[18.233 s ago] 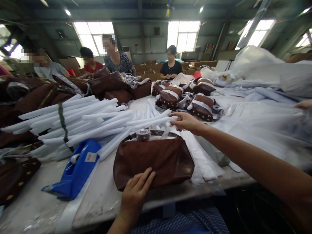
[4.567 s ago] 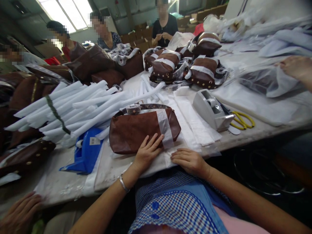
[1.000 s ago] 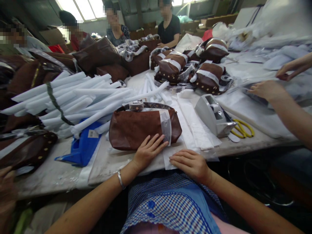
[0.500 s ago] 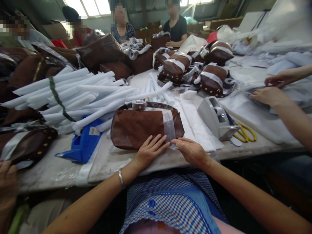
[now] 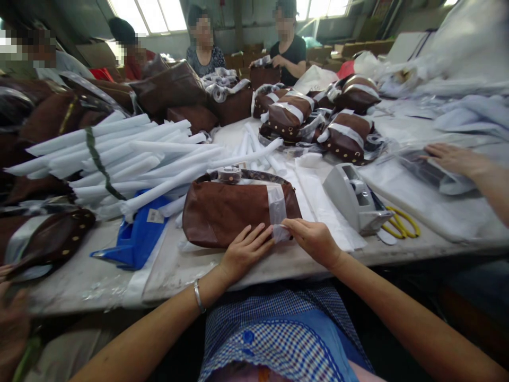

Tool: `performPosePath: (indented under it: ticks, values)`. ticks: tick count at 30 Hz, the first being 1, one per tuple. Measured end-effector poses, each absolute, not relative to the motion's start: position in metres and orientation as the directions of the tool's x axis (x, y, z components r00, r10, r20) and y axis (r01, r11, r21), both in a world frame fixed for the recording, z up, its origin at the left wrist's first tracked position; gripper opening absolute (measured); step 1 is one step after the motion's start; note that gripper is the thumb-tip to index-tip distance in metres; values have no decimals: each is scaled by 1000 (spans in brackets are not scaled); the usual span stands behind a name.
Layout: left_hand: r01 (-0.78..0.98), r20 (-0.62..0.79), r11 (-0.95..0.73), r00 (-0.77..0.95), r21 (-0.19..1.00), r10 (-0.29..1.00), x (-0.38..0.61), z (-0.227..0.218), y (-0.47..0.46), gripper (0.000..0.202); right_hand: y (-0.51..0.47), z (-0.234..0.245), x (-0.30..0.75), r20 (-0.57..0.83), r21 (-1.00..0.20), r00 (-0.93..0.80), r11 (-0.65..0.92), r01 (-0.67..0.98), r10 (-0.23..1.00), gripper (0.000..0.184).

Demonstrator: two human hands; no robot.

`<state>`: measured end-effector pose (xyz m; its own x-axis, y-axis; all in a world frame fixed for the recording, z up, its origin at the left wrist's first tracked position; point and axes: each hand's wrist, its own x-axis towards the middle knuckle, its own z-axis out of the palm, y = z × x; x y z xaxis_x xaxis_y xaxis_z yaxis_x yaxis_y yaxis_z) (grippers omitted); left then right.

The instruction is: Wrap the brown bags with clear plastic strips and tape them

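Note:
A brown handbag (image 5: 226,212) lies on the table in front of me, its strap and a wrapped buckle along the far side. Around its right part runs a whitish translucent strip (image 5: 277,204). My left hand (image 5: 248,249) rests with outstretched fingers on the bag's near edge, just left of the strip. At the strip's lower end, the fingers of my right hand (image 5: 312,239) pinch the strip close to the bag's near right corner.
Left of the bag are a blue tape dispenser (image 5: 139,239) and a bundle of white rolls (image 5: 119,154). To the right stand a grey tape dispenser (image 5: 352,196) and yellow-handled scissors (image 5: 401,223). Wrapped bags (image 5: 290,114) lie behind. Co-workers' hands (image 5: 457,159) are at both sides.
My right hand has risen slightly, with the strip's lower end showing more beneath its fingers. My left hand stays nearly in place. The co-worker's hand at right has shifted over the plastic.

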<state>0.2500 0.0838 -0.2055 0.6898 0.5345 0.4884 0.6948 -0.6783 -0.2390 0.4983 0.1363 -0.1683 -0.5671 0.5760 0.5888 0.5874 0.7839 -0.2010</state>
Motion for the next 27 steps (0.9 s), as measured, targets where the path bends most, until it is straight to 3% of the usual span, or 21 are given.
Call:
performPosePath:
  ticks: [3,21,27]
  values:
    - [693,494,-676,692,-250,527,250,-206,84,43,141,-171,496,568,-156,-579,767,622,585,23]
    - [720,509,-642,669,-262,542,254,-201,84,44,162,-166,486,500,-139,-545,683,717,674,25]
    - [715,469,-643,683,-274,559,255,-194,82,49,185,-165,492,423,-332,-423,571,750,802,27]
